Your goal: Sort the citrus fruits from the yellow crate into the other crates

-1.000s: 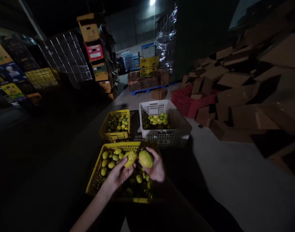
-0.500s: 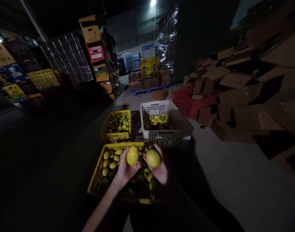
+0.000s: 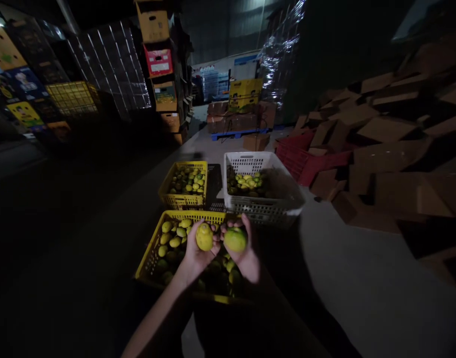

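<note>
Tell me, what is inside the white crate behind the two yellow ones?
The white crate holds yellow-green citrus fruits heaped toward its left side. The right part looks dark; whether fruit lies there cannot be seen, and the bottom is covered.

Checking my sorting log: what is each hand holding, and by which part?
Left hand cups a yellow fruit from below; right hand likewise cups a greener fruit.

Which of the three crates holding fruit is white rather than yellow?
The far right crate, beyond the right hand. The near crate under both hands and the far left crate are yellow.
</note>
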The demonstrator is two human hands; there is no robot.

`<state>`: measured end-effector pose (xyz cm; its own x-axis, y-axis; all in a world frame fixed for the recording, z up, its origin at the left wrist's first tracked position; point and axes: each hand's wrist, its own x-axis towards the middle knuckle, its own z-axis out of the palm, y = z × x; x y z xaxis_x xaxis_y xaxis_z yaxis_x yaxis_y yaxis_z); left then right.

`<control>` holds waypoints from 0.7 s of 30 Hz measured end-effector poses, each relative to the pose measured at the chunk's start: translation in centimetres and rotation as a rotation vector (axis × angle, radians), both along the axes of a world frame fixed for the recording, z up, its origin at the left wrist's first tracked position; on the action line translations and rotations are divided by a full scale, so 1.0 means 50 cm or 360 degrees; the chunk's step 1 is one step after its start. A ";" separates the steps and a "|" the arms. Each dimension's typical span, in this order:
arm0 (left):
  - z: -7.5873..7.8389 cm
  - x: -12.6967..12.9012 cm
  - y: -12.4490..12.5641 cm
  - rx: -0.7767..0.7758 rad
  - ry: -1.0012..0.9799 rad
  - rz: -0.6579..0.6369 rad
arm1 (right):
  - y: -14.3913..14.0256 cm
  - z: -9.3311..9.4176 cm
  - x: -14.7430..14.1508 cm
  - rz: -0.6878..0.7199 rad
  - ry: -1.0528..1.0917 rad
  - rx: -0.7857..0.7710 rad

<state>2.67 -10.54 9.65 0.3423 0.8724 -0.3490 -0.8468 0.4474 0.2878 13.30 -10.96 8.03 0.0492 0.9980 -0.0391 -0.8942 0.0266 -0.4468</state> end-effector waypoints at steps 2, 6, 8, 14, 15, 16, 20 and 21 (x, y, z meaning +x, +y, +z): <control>0.004 -0.007 0.001 -0.0030 -0.0016 0.0034 | 0.013 -0.001 -0.011 0.0009 0.0056 -0.0116; 0.007 -0.027 0.005 -0.0122 -0.0080 0.0116 | 0.032 0.017 -0.029 0.0141 0.0127 -0.0297; 0.008 -0.040 0.008 -0.0166 -0.0142 0.0190 | 0.036 0.029 -0.038 0.0185 0.0177 -0.0372; 0.010 -0.073 0.013 -0.0259 -0.0259 0.0393 | 0.040 0.033 -0.057 0.0220 0.0250 -0.0581; 0.010 -0.076 0.013 -0.0292 -0.0253 0.0408 | 0.041 0.031 -0.058 0.0220 0.0241 -0.0610; 0.010 -0.079 0.012 -0.0327 -0.0236 0.0419 | 0.041 0.028 -0.059 0.0222 0.0227 -0.0637; 0.011 -0.085 0.006 -0.0432 -0.0138 0.0449 | 0.040 0.015 -0.056 0.0279 0.0176 -0.0665; 0.010 -0.087 0.005 -0.0448 -0.0123 0.0450 | 0.039 0.011 -0.054 0.0292 0.0172 -0.0646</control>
